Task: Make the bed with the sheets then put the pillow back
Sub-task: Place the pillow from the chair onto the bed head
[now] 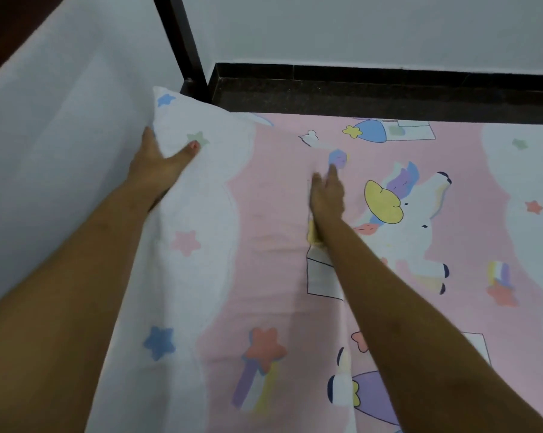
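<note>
A pink bedsheet (273, 220) printed with unicorns, stars and white clouds covers the bed across most of the view. Its left edge (182, 126) stands raised against the wall, coming to a point at the far corner. My left hand (160, 164) grips that raised edge, thumb on the printed side and fingers hidden behind it. My right hand (326, 195) lies flat on the sheet near the middle, fingers straight and pointing toward the far edge. A few shallow creases run across the pink area between my arms. No pillow is in view.
A pale wall (45, 126) runs along the bed's left side. A black post (182, 42) rises at the far left corner. Beyond the bed's far edge lies a dark floor strip (357, 98) with a black skirting under a second pale wall.
</note>
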